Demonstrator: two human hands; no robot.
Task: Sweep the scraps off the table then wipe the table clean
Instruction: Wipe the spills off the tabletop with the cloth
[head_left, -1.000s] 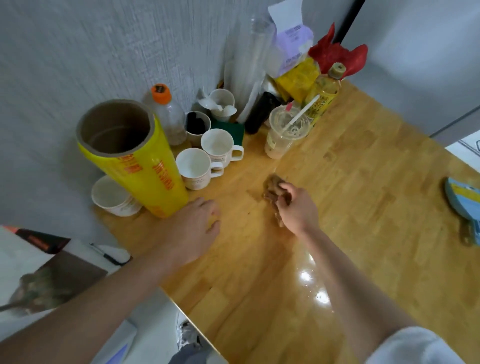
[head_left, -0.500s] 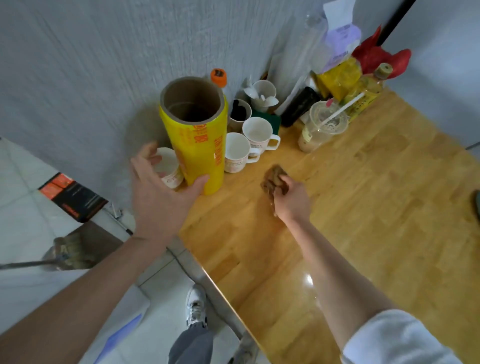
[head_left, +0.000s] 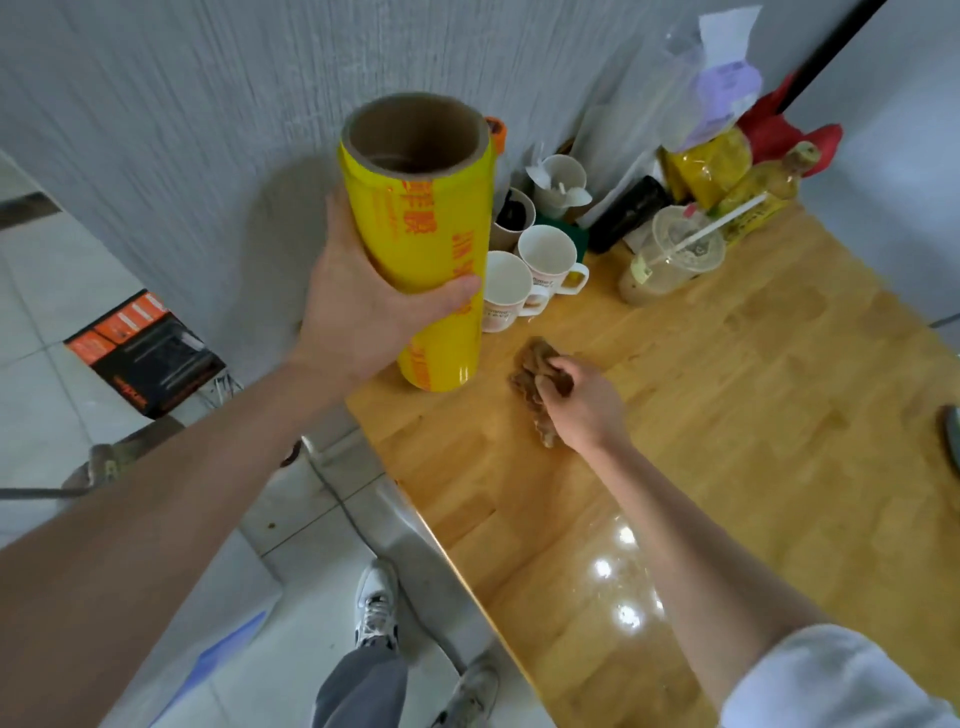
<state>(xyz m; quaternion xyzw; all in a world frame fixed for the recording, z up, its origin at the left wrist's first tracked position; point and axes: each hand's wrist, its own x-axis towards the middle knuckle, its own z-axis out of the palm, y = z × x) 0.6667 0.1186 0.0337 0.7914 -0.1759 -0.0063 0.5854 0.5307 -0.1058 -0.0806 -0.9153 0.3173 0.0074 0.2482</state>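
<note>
A crumpled brown rag (head_left: 535, 371) lies on the wooden worktop (head_left: 753, 415), bunched under the right hand (head_left: 584, 402), whose fingers (head_left: 558, 382) are curled over it and grip it; part of the cloth sticks out beyond the fingertips and a tail shows beneath the heel of the hand. Left of those fingers, the left hand (head_left: 363, 306) grasps a fat yellow roll of cling film (head_left: 423, 234), thumb across its front and the other fingers wrapped behind, out of sight. The roll stands tilted at the worktop's near-left corner; whether its base touches the wood cannot be told. Just beyond the right fingers, and right beside the roll, stand two white mugs (head_left: 524, 283). Farther past them, a plastic cup with a straw (head_left: 670, 257), a dark bottle (head_left: 631, 210), a yellow bottle (head_left: 753, 195) and bags crowd the corner against the grey wall (head_left: 182, 130). Below the left arm, tiled floor (head_left: 47, 332) and a white shoe (head_left: 376, 605) show.
</note>
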